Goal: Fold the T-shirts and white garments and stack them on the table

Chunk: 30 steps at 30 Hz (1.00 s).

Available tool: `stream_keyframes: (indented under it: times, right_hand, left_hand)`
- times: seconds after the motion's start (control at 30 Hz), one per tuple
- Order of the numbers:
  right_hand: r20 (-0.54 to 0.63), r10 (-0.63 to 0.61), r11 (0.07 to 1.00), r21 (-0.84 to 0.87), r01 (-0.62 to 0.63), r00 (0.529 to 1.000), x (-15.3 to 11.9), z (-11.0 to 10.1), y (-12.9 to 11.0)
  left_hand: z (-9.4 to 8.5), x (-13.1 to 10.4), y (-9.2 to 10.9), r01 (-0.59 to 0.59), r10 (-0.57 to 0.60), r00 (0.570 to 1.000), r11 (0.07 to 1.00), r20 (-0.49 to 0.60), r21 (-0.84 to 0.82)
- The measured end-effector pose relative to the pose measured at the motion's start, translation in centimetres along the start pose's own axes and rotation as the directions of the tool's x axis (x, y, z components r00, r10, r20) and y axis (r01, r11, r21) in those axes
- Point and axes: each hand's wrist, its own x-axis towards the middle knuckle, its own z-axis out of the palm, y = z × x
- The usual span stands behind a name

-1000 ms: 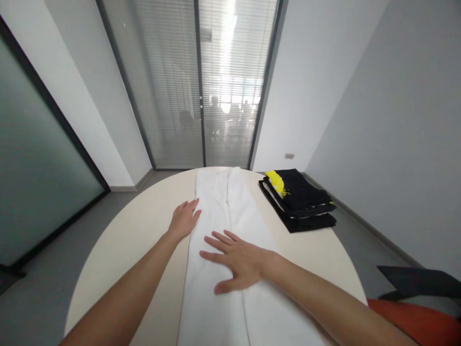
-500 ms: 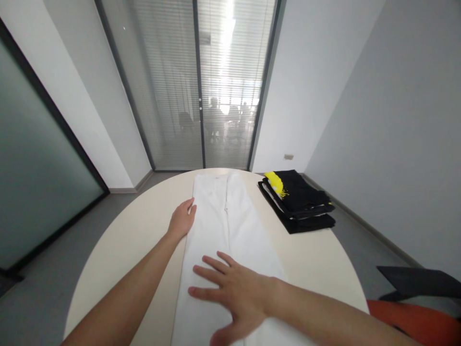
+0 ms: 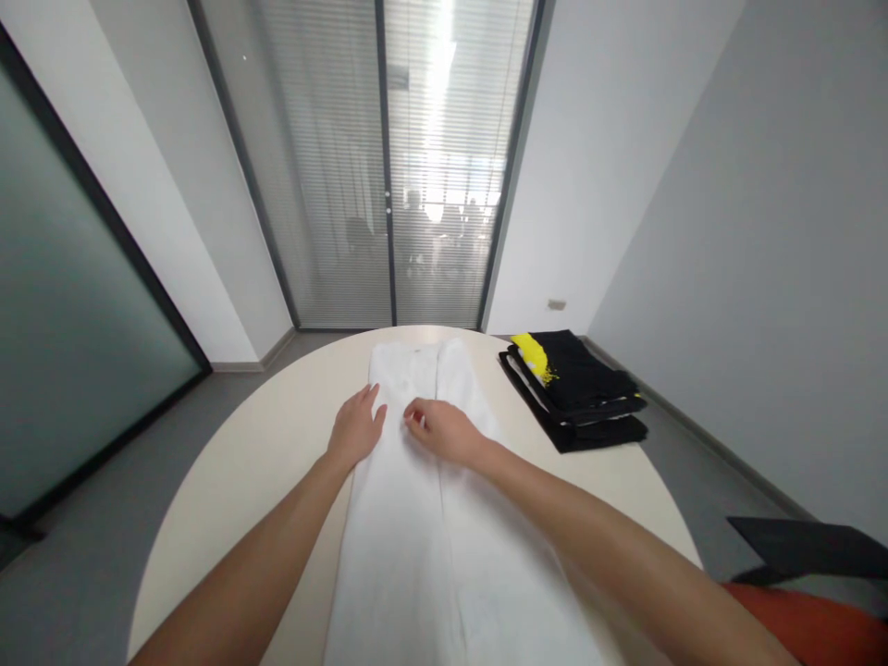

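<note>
Right hand [image 3: 440, 430] — fingers [image 3: 418, 407] curled nearly closed — over white cloth [image 3: 395, 536]; left hand [image 3: 356, 427], fingers slightly spread, on its edge.

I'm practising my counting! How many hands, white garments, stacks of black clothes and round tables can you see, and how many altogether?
Hands, left hand and right hand: 2
White garment: 1
Stack of black clothes: 1
Round table: 1
Total: 5

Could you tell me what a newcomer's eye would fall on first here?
Probably the long white cloth down the middle of the round table, with the left hand at its left edge. Next, the black folded stack with its bright yellow patch, at the table's far right.
</note>
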Motion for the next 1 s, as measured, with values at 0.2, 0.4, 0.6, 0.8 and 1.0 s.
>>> stream_keyframes:
  times: [0.2, 0.4, 0.6, 0.8, 1.0]
  right_hand:
    - [-0.073, 0.266, 0.964, 0.024, -0.265, 0.961, 8.4, 1.3, 3.8]
    - [-0.122, 0.302, 0.953, 0.026, -0.301, 0.946, 12.6, 3.6, 5.1]
    - [-0.187, 0.257, 0.966, 0.028, -0.256, 0.948, 14.2, 4.8, 5.3]
    - [-0.255, 0.273, 0.955, -0.041, -0.293, 0.928, 14.1, 4.3, 5.8]
    - [-0.274, 0.233, 0.94, -0.184, -0.288, 0.933, 12.3, 3.9, 5.2]
  left_hand:
    - [-0.1, 0.2, -0.3, -0.015, 0.015, 1.0, 1.0, -0.009, -0.023]
    - [0.0, 0.5, -0.3, 0.041, -0.042, 0.999, 0.997, -0.012, -0.072]
    - [0.1, 0.7, -0.2, 0.038, -0.039, 0.999, 0.997, -0.01, -0.071]
    - [-0.1, 0.6, 0.1, 0.012, -0.012, 1.0, 1.0, 0.016, -0.022]
    - [-0.2, 0.1, 0.3, 0.013, -0.016, 0.997, 0.998, 0.073, 0.054]
